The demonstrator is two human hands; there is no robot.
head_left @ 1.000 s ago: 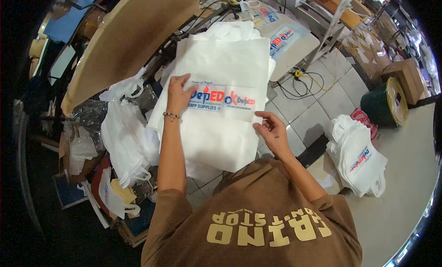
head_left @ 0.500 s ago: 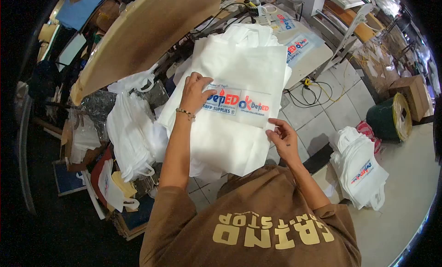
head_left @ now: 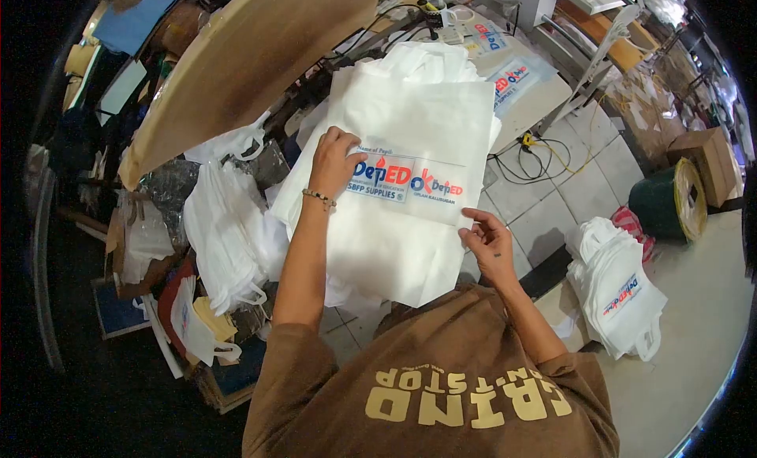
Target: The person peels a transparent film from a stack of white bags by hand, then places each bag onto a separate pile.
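Note:
A white cloth bag [head_left: 378,257] lies flat on top of a stack of similar bags in front of me. On it is a printed transfer film [head_left: 426,168] with red and blue "DepED" lettering. My left hand [head_left: 334,164], a beaded bracelet at its wrist, rests on the bag with curled fingers at the film's left edge. At the lower right corner of the film, beside the bag's edge, my right hand [head_left: 489,241] pinches with thumb and forefinger. The film's held edges are partly hidden by my fingers.
Printed sheets [head_left: 516,83] lie on a board behind the stack. White bags [head_left: 225,233] hang at left; more printed bags [head_left: 615,288] lie on the right-hand table [head_left: 678,340]. A large tan board [head_left: 252,63] slants at upper left. Cables [head_left: 528,154] cross the tiled floor.
The bag and film have shifted very slightly to the right and down, together with both hands. The grip of each hand looks the same.

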